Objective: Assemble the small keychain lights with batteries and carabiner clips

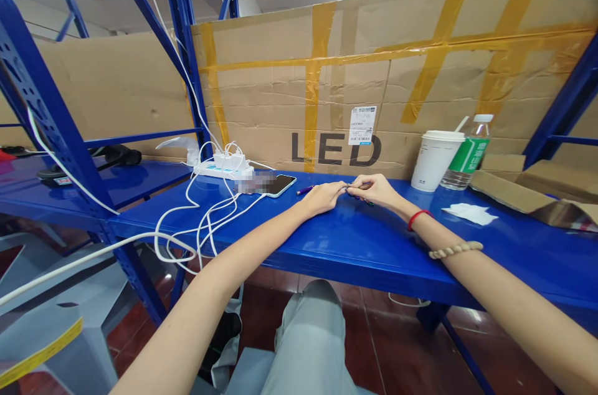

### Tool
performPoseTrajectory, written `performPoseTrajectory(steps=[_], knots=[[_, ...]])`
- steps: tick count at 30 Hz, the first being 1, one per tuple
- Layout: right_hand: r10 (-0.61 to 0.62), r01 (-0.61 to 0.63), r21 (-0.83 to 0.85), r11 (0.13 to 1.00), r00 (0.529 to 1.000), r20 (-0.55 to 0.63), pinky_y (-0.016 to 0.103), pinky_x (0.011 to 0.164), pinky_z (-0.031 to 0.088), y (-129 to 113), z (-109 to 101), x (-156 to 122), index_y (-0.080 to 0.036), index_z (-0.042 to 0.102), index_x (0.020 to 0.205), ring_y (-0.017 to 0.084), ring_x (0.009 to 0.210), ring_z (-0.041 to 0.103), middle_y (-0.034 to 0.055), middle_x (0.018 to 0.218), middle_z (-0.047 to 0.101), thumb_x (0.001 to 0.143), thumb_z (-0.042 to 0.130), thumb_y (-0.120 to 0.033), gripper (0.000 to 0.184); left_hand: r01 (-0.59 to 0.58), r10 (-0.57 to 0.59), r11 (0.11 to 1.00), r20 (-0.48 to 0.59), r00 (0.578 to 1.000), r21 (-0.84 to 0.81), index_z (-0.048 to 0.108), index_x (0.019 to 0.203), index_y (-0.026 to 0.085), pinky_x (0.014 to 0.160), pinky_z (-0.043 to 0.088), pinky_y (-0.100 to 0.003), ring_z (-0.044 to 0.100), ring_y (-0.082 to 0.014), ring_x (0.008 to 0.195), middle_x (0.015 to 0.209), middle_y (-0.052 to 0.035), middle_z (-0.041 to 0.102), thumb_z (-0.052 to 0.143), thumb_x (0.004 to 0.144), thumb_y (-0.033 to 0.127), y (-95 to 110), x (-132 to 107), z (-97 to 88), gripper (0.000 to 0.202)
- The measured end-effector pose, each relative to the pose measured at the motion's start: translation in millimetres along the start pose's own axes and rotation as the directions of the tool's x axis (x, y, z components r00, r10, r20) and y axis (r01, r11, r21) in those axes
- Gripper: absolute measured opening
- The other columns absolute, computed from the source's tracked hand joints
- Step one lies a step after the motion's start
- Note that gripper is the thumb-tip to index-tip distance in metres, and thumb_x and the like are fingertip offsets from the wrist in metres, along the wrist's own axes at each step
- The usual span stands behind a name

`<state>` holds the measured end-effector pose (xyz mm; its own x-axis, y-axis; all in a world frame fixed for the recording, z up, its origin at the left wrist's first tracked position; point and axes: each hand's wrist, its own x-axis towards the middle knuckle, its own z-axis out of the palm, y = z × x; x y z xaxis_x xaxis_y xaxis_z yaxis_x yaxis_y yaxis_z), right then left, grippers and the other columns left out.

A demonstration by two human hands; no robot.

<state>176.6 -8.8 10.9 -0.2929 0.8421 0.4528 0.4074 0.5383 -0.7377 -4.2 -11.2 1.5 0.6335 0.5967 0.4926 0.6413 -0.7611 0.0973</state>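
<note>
Dark strand: a small, thin piece (367, 202) at the centre of the frame, just above the bench (327, 242); its detail is too small to tell.
Right hand: thumb and fingers pinched narrow on the strand (377, 189), right of centre.
Left hand: palm down (323, 197), left of the strand, fingertips meeting the right hand's; whether it grips the strand I cannot tell.
Purple pen: lying just left of the left hand (306, 190).
Phone: flat, left of centre (283, 185), near the white power strip (227, 167) and looping cables.
Right side: white cup (433, 163) before a green-labelled bottle (471, 155), crumpled tissue below (469, 214).
Background: taped cardboard marked LED (266, 96).
</note>
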Motion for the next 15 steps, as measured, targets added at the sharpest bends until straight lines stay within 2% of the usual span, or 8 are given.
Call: performPoseTrajectory(steps=[10, 15], knots=[[0.052, -0.053, -0.007, 0.999, 0.995, -0.08, 0.02, 0.035, 0.029, -11, 5, -2, -0.014, 0.058, 0.06, 0.006, 0.036, 0.038, -0.0005, 0.043, 0.05, 0.054, 0.068, -0.055, 0.043, 0.021, -0.017, 0.998, -0.073, 0.997, 0.054, 0.048, 0.115, 0.02, 0.086, 0.044, -0.025, 0.057, -0.0158, 0.103, 0.114, -0.0041, 0.06, 0.03, 0.092, 0.027, -4, 3, 4.5, 0.03], [0.028, -0.029, -0.006, 1.0, 0.995, -0.091, 0.02, 0.036, 0.03, -9, 7, 0, -0.014, 0.056, 0.055, 0.006, 0.037, 0.039, -0.0004, 0.043, 0.05, 0.055, 0.068, -0.056, 0.044, 0.035, -0.031, 0.997, -0.066, 0.997, 0.066, 0.05, 0.112, 0.02, 0.084, 0.045, -0.025, 0.057, -0.0157, 0.099, 0.108, -0.0039, 0.061, 0.03, 0.092, 0.027, -1, 3, 2.1, 0.029]])
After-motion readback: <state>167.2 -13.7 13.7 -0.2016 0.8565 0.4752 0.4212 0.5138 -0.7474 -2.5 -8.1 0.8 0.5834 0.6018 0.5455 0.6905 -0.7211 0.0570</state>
